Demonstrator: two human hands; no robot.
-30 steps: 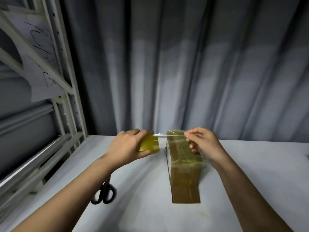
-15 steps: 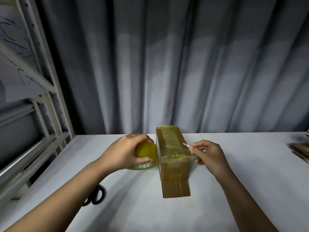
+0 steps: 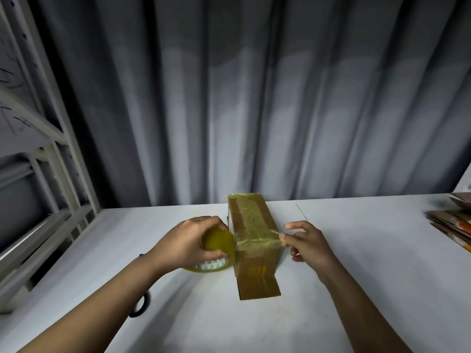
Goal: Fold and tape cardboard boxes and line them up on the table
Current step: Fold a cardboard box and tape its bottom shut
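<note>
The cardboard box (image 3: 253,240) stood on the white table (image 3: 356,289), near its middle, with its long axis running away from me and one flap lying flat on the table at the near end. Yellowish tape already covered its top face lengthwise. My left hand (image 3: 190,242) gripped the tape roll (image 3: 216,253), fingers curled over the top of the roll, which sat against the left side of the box with its lower rim at or just above the table; contact with the table could not be confirmed. A strip of tape (image 3: 257,241) ran from the roll across the top of the box near its front edge. My right hand (image 3: 307,244) pinched the free end of that strip between thumb and forefinger just beside the right upper edge of the box, the remaining fingers loosely curled. Scissors (image 3: 140,305) lay on the table at the left, mostly hidden behind my left forearm. A stack of flat cardboard (image 3: 451,222) rested at the far right edge of the table. A grey curtain (image 3: 254,98) hung behind, and a metal shelving frame (image 3: 51,174) stood to the left.
</note>
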